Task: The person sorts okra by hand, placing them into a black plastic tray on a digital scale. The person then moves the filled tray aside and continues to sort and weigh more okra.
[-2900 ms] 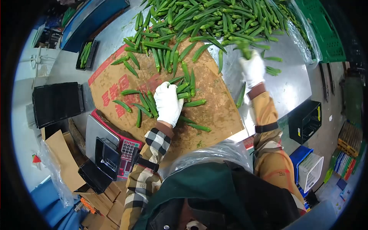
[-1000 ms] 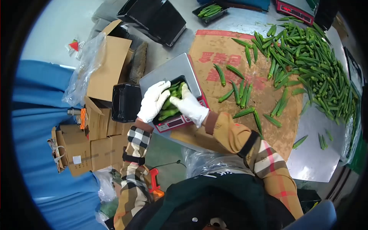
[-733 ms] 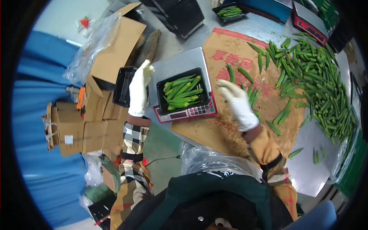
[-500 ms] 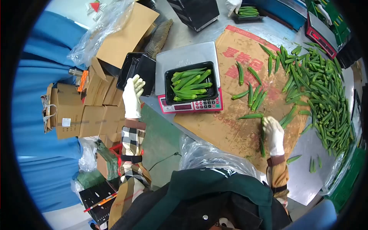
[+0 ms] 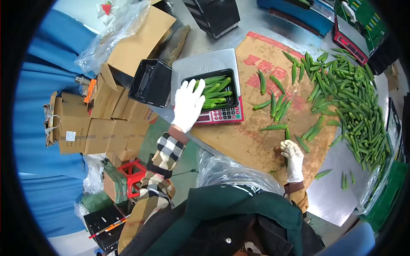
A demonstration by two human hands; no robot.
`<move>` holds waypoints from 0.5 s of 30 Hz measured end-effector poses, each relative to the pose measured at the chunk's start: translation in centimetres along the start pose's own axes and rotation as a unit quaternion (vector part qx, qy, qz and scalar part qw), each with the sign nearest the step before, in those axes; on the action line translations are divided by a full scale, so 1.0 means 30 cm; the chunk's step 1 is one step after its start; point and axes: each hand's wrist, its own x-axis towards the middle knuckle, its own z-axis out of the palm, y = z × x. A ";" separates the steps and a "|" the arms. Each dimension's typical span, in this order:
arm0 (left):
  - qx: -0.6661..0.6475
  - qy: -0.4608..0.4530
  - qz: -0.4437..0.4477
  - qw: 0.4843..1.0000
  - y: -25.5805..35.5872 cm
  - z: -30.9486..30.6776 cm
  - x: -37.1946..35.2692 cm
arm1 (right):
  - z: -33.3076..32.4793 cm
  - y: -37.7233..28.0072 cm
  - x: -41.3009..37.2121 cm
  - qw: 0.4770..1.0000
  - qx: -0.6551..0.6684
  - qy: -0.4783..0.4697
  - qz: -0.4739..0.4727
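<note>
The white-gloved left hand (image 5: 188, 104) lay flat with fingers spread and released on the near-left edge of a shallow black plastic tray (image 5: 234, 91). The tray was filled with green okra pods (image 5: 215, 89) and sat on the silver platform of a red electronic scale with a keypad (image 5: 226, 114). The glove covered that corner of the tray and part of the scale's display.

The white-gloved right hand (image 5: 292, 154) rested well apart on a brown cardboard sheet with red print (image 5: 252, 143). Its fingers were curled, and whether they gripped a pod could not be told.

A few loose green okra pods (image 5: 275, 104) lay on the sheet between the scale and a big heap of okra (image 5: 354, 94) that spread onto the steel table (image 5: 331, 192).

Left of the scale stood a stack of empty black trays (image 5: 151, 83), then small brown cardboard boxes (image 5: 106, 132) and a crumpled clear plastic bag (image 5: 106, 45).
</note>
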 end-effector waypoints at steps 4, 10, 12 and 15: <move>-0.354 0.062 -0.172 0.917 -0.087 -0.027 0.035 | -0.012 0.003 -0.028 0.997 -0.064 -0.017 -0.036; -0.185 0.046 -0.076 0.979 -0.206 -0.021 -0.011 | -0.056 0.030 -0.048 0.998 -0.048 0.029 -0.006; -0.083 0.019 -0.067 0.994 -0.176 -0.003 -0.024 | -0.050 0.036 -0.050 0.999 -0.047 0.024 -0.005; 0.023 0.055 -0.007 0.998 -0.171 0.057 -0.015 | -0.024 0.042 -0.054 0.999 -0.045 0.004 -0.025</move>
